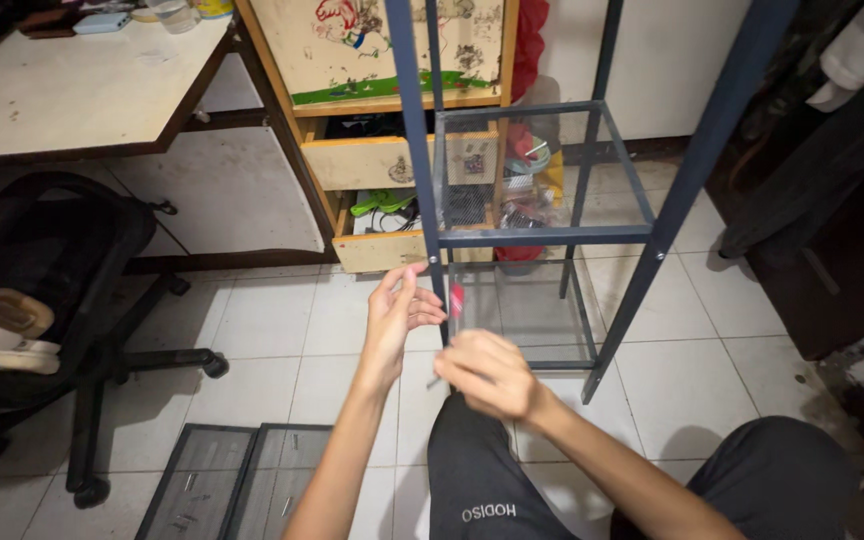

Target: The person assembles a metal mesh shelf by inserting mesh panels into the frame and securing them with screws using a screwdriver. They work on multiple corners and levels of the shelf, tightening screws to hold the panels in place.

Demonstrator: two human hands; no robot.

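Two glass shelves (537, 170) are already seated in the blue frame (422, 200); two panels (237, 480) lie unfitted at seven o'clock. The left hand (397, 320) is opened against the post; the right hand (487, 375) is closed on a small tool (435, 381).

Left hand (395, 318) raised, fingers spread; right hand (487, 372) curled.

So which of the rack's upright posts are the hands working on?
The front left post, nearest the wooden drawers. The left hand and right hand meet at its lower part; the front right post and rear posts stand untouched.
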